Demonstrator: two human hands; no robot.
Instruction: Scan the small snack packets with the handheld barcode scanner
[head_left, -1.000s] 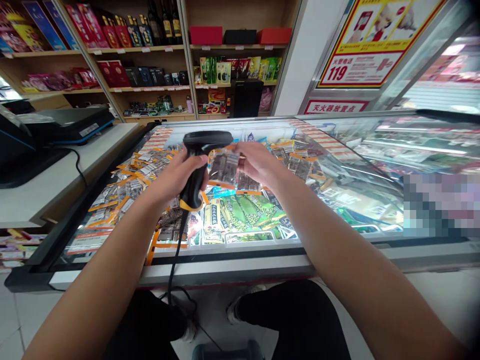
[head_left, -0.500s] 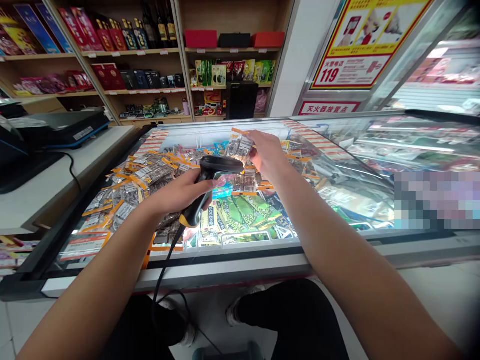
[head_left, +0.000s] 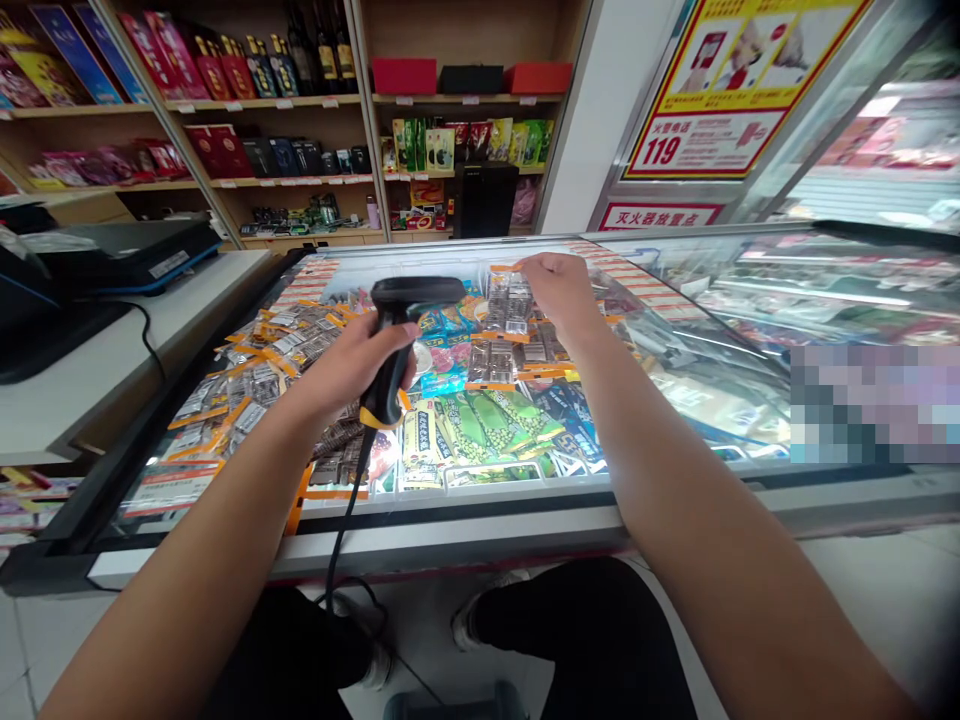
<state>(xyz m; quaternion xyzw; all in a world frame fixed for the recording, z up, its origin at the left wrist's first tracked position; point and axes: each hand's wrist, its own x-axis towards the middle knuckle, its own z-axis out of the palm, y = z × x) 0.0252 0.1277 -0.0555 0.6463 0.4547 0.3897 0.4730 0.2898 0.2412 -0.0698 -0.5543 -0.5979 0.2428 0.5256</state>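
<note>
My left hand (head_left: 358, 362) is wrapped round the handle of a black barcode scanner (head_left: 397, 292), its head level and pointing right. A cable runs down from the yellow-tipped handle. My right hand (head_left: 561, 290) is closed at the upper right edge of a clear snack packet (head_left: 508, 305) with orange ends; its fingertips are partly hidden. That packet hangs or rests over similar packets (head_left: 491, 360) on the glass top. On the left, under and beyond my left forearm, lies a loose heap of the same orange-ended packets (head_left: 296, 340).
Beneath the glass of the freezer (head_left: 480, 545) are green ice-cream packs (head_left: 487, 420) and blue ones. A counter (head_left: 90, 350) with a black device (head_left: 142, 255) stands left. Stocked shelves (head_left: 277, 105) and a fire notice (head_left: 705, 140) are behind. My legs are close to the freezer's front.
My right hand has moved right, bringing the packet lower and flatter by the other packets. My left hand has drawn the scanner up and left, away from the packet.
</note>
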